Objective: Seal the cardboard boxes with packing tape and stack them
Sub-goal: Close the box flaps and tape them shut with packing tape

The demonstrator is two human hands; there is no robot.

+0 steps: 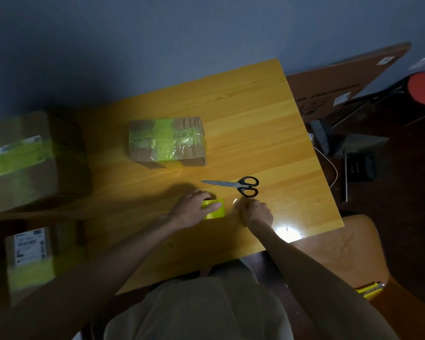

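A small cardboard box (166, 141) wrapped in yellow-green tape lies on the wooden table (243, 114). Nearer to me, my left hand (194, 208) grips a roll of yellow-green packing tape (215, 209) standing on the table. Just right of the roll, my right hand (255, 212) pinches the loose end of the tape (234, 201), fingers curled. Black-handled scissors (236, 184) lie on the table just beyond both hands, blades pointing left.
A larger taped box (32, 158) sits at the table's left edge. Another labelled, taped box (30, 253) lies lower left, off the table. A chair (349, 253) stands at right. Flat cardboard (341, 79) and dark clutter fill the far right.
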